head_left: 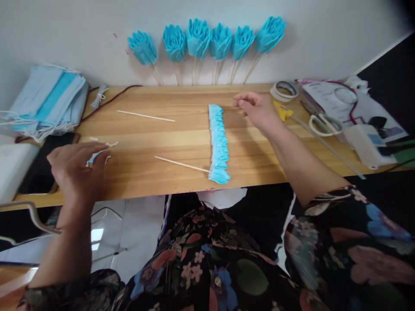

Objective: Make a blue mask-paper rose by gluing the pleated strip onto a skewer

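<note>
A pleated light-blue strip of mask fabric lies lengthwise on the wooden table, one end of a thin wooden stick touching its near end. My right hand hovers just right of the strip's far end, fingers loosely curled and nothing visible in them. At the left, my left hand is over some small scraps, with thumb and forefinger apart. A small blue scrap shows between those fingers, and a white scrap lies just beyond them. The hand partly hides the scraps.
Several blue fabric flowers on sticks lean against the wall. Another stick lies farther back. Face masks are piled at left beside a phone. Tape, scissors, a yellow glue gun and a white box occupy the right.
</note>
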Action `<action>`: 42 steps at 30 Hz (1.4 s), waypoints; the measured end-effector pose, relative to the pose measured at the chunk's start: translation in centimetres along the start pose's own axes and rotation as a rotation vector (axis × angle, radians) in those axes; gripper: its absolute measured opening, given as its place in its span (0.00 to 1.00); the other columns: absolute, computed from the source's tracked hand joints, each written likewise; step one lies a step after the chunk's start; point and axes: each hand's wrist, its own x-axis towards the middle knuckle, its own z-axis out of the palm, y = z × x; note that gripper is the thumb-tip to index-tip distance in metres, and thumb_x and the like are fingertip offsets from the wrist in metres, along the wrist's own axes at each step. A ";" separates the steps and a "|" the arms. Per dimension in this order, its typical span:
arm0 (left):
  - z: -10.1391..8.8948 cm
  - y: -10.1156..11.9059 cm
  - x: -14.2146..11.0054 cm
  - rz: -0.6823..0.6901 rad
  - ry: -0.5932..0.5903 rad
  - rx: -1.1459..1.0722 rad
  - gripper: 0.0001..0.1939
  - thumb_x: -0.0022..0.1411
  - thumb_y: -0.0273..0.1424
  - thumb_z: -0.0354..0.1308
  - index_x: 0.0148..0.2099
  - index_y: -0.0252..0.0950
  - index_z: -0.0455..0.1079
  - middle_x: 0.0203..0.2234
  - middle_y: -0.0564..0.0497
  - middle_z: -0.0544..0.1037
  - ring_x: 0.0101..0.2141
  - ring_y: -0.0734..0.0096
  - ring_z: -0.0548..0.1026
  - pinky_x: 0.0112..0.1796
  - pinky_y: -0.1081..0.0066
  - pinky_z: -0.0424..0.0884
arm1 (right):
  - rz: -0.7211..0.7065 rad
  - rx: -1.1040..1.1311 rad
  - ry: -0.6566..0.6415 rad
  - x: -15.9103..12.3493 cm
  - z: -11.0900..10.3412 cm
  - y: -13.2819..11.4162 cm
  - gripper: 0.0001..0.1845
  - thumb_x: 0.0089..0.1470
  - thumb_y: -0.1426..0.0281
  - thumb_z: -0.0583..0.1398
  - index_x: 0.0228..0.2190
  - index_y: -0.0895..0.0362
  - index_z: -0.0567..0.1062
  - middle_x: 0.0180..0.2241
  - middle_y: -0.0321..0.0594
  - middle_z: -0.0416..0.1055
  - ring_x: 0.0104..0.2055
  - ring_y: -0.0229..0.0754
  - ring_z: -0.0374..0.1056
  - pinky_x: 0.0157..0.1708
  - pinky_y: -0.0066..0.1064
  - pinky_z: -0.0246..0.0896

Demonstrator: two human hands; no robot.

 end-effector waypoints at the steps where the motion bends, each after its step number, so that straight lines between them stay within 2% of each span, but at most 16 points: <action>1: 0.0 0.3 0.1 -0.010 0.006 0.013 0.13 0.64 0.41 0.63 0.35 0.37 0.80 0.32 0.47 0.84 0.38 0.59 0.81 0.51 0.58 0.69 | 0.010 0.003 0.013 0.0 0.0 0.5 0.12 0.61 0.71 0.58 0.44 0.53 0.79 0.42 0.41 0.81 0.44 0.46 0.77 0.38 0.37 0.74; 6: 0.1 2.3 1.0 0.039 0.001 0.048 0.21 0.65 0.38 0.60 0.20 0.37 0.68 0.17 0.54 0.73 0.22 0.72 0.70 0.35 0.69 0.63 | 0.000 -0.192 -0.001 1.0 1.5 1.1 0.13 0.61 0.71 0.56 0.41 0.51 0.81 0.44 0.42 0.82 0.47 0.49 0.76 0.44 0.41 0.72; 12: 0.6 3.2 1.7 0.049 -0.038 0.026 0.21 0.63 0.37 0.61 0.19 0.37 0.67 0.19 0.53 0.75 0.24 0.73 0.72 0.31 0.72 0.65 | 0.043 -0.575 -0.099 3.2 3.4 -0.5 0.18 0.63 0.70 0.52 0.36 0.53 0.82 0.46 0.46 0.82 0.50 0.53 0.75 0.47 0.41 0.66; 14: 0.7 2.7 1.7 -0.009 -0.032 0.075 0.16 0.60 0.38 0.62 0.23 0.37 0.70 0.25 0.50 0.78 0.31 0.66 0.76 0.38 0.68 0.71 | 0.046 -0.594 -0.120 3.9 3.6 -0.6 0.18 0.64 0.69 0.52 0.36 0.52 0.81 0.47 0.46 0.82 0.50 0.53 0.75 0.45 0.40 0.67; 15: 0.7 2.4 1.6 -0.035 -0.036 0.095 0.10 0.57 0.38 0.63 0.28 0.37 0.75 0.32 0.47 0.81 0.38 0.59 0.78 0.45 0.61 0.73 | 0.041 -0.593 -0.126 4.2 3.6 -0.4 0.17 0.65 0.69 0.52 0.36 0.51 0.81 0.47 0.45 0.82 0.50 0.52 0.75 0.44 0.39 0.67; 16: 0.6 2.1 1.5 -0.055 -0.043 0.106 0.11 0.54 0.36 0.63 0.38 0.36 0.79 0.42 0.43 0.82 0.46 0.51 0.78 0.52 0.53 0.72 | 0.035 -0.586 -0.130 4.4 3.6 -0.2 0.17 0.65 0.68 0.52 0.36 0.51 0.81 0.47 0.44 0.82 0.49 0.52 0.75 0.43 0.39 0.67; 18: 0.4 1.4 1.4 -0.080 -0.051 0.116 0.28 0.51 0.29 0.62 0.57 0.34 0.76 0.60 0.38 0.74 0.60 0.40 0.69 0.61 0.41 0.63 | 0.013 -0.563 -0.134 4.6 3.6 0.3 0.16 0.66 0.67 0.52 0.37 0.50 0.81 0.47 0.42 0.82 0.49 0.51 0.75 0.42 0.38 0.67; 19: 0.2 1.2 1.4 -0.091 -0.050 0.119 0.32 0.51 0.25 0.60 0.60 0.34 0.74 0.63 0.39 0.71 0.63 0.40 0.67 0.63 0.40 0.61 | -0.003 -0.551 -0.141 4.6 3.6 0.5 0.16 0.66 0.67 0.52 0.37 0.49 0.80 0.47 0.41 0.82 0.48 0.50 0.75 0.42 0.38 0.67; 21: -0.1 1.1 1.3 -0.119 -0.037 0.102 0.25 0.52 0.21 0.56 0.52 0.36 0.79 0.56 0.43 0.78 0.58 0.47 0.74 0.61 0.45 0.65 | -0.034 -0.531 -0.157 4.4 3.6 0.9 0.17 0.66 0.66 0.51 0.37 0.49 0.80 0.47 0.40 0.82 0.48 0.50 0.75 0.42 0.39 0.66; 24: -0.2 2.9 1.3 -0.217 -0.041 -0.049 0.14 0.55 0.21 0.54 0.35 0.35 0.81 0.34 0.49 0.84 0.40 0.61 0.82 0.51 0.56 0.76 | -0.044 -0.514 -0.155 3.9 3.6 1.1 0.18 0.66 0.67 0.50 0.37 0.50 0.80 0.48 0.41 0.82 0.49 0.52 0.75 0.43 0.40 0.66; 26: 0.3 5.2 1.2 -0.379 -0.082 -0.248 0.10 0.57 0.25 0.56 0.35 0.34 0.80 0.32 0.49 0.83 0.38 0.65 0.81 0.45 0.62 0.78 | -0.036 -0.504 -0.133 3.6 3.6 1.1 0.18 0.66 0.67 0.50 0.38 0.51 0.80 0.49 0.43 0.81 0.49 0.54 0.75 0.45 0.42 0.65; 28: 1.2 7.4 0.8 -0.591 -0.145 -0.581 0.10 0.61 0.30 0.56 0.41 0.34 0.77 0.34 0.48 0.83 0.35 0.67 0.81 0.40 0.64 0.79 | -0.038 -0.491 -0.116 3.5 3.7 1.3 0.18 0.66 0.66 0.51 0.39 0.51 0.81 0.49 0.44 0.81 0.50 0.54 0.74 0.45 0.43 0.65; 31: 2.2 8.6 0.2 -0.699 -0.253 -0.764 0.17 0.64 0.38 0.58 0.52 0.37 0.73 0.44 0.45 0.82 0.41 0.64 0.82 0.41 0.62 0.80 | -0.044 -0.480 -0.109 3.3 3.8 1.5 0.18 0.66 0.65 0.51 0.40 0.51 0.81 0.48 0.44 0.81 0.49 0.54 0.74 0.45 0.43 0.65; 36: 1.6 6.9 0.8 -0.410 0.109 -0.302 0.18 0.66 0.32 0.56 0.58 0.40 0.69 0.56 0.49 0.76 0.54 0.61 0.77 0.48 0.55 0.74 | -0.068 -0.475 -0.119 3.4 3.6 1.6 0.18 0.66 0.63 0.51 0.39 0.51 0.81 0.46 0.45 0.82 0.48 0.55 0.74 0.45 0.44 0.65; 38: 1.1 7.1 1.3 -0.294 0.062 -0.216 0.15 0.68 0.30 0.55 0.55 0.41 0.72 0.52 0.50 0.79 0.53 0.61 0.77 0.51 0.52 0.72 | -0.072 -0.471 -0.133 3.5 3.5 1.4 0.19 0.67 0.63 0.51 0.38 0.50 0.81 0.46 0.44 0.82 0.50 0.56 0.74 0.46 0.44 0.65; 42: 0.8 9.8 1.5 -0.076 -0.229 -0.222 0.09 0.68 0.33 0.57 0.43 0.40 0.78 0.37 0.49 0.84 0.42 0.62 0.81 0.49 0.57 0.74 | -0.063 -0.460 -0.162 3.6 3.4 1.2 0.20 0.67 0.64 0.49 0.37 0.49 0.82 0.46 0.42 0.82 0.51 0.55 0.75 0.47 0.44 0.66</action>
